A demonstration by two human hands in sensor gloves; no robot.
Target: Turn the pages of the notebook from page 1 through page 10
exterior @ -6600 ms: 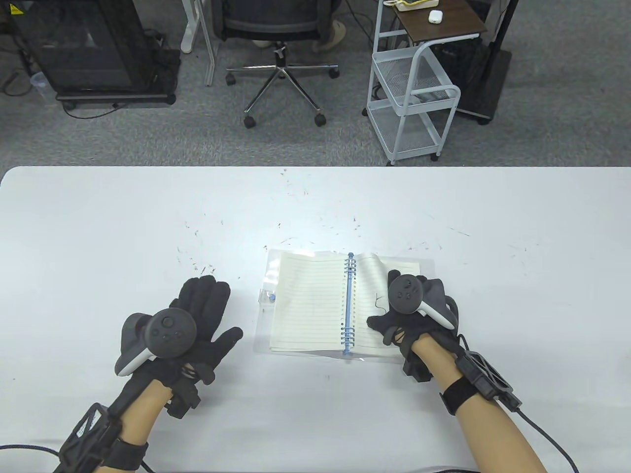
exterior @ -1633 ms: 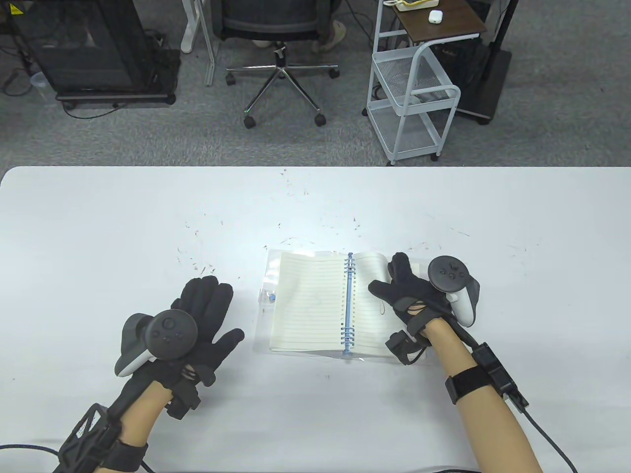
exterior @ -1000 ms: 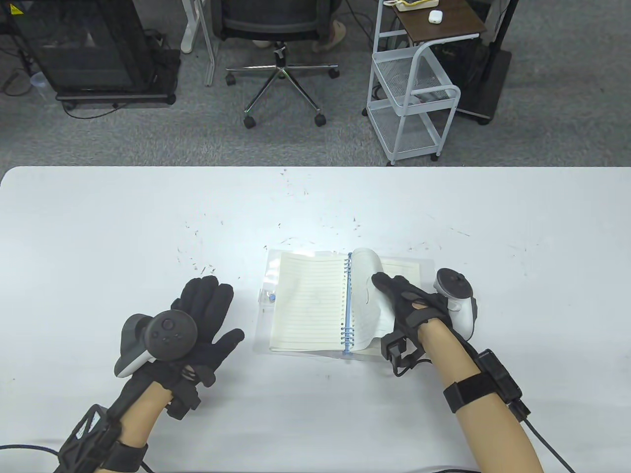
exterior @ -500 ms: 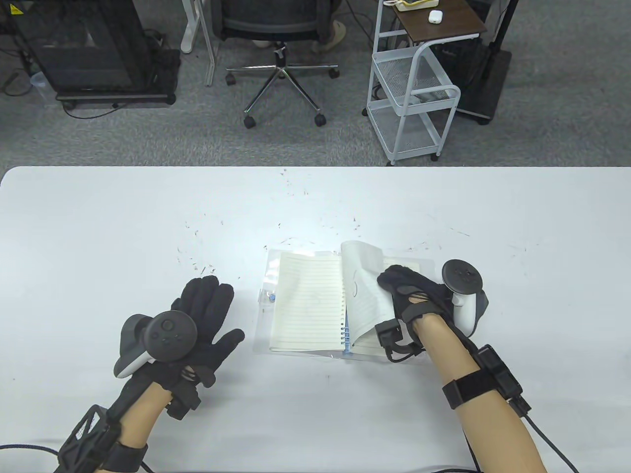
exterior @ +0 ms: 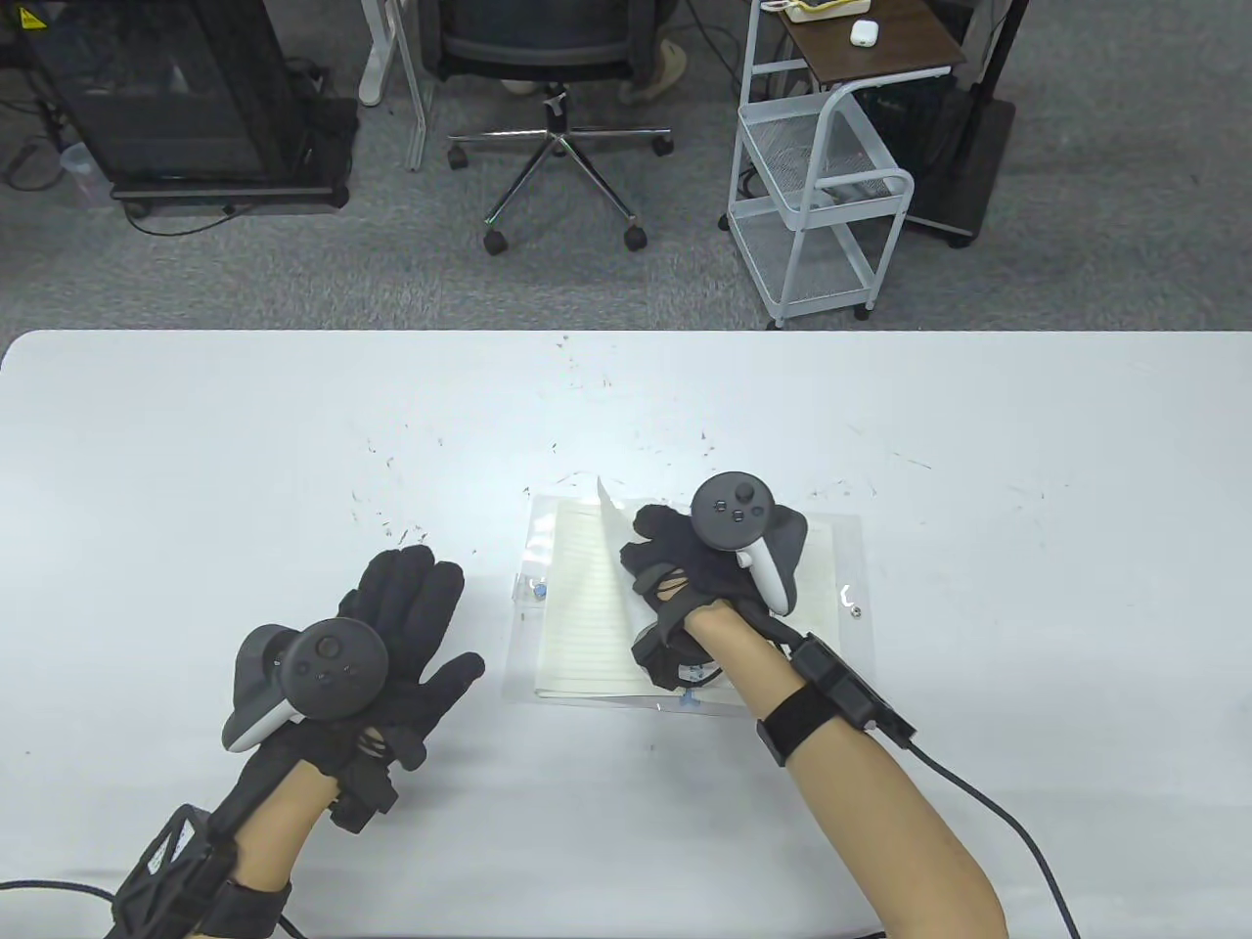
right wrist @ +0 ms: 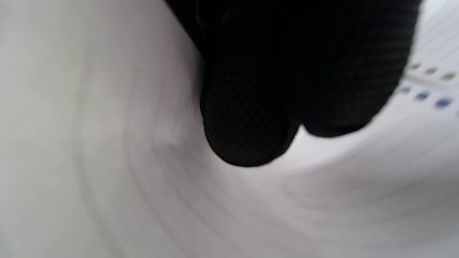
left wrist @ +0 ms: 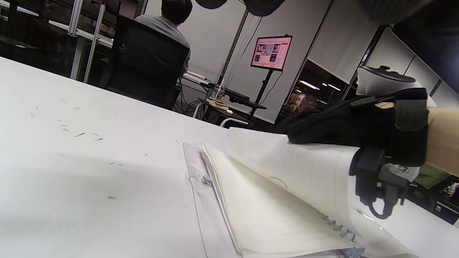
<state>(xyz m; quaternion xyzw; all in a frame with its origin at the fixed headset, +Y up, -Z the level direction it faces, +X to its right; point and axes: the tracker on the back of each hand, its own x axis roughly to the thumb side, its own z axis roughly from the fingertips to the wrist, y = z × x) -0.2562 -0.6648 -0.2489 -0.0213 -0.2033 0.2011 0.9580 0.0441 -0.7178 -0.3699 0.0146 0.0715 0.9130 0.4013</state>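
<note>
One open notebook (exterior: pixel 587 606) at mid-table (exterior: pixel 196 440), one page (exterior: pixel 616 548) lifted and tilted leftward, right hand (exterior: pixel 685 567) pressing on that page, left hand (exterior: pixel 391 636) flat, fingers spread, left of the notebook.

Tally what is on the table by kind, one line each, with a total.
Gloved hands: 2, the left hand flat on the table, the right hand on the lifted page.
Notebooks: 1, the spiral notebook, lying open.
Total: 3.
</note>
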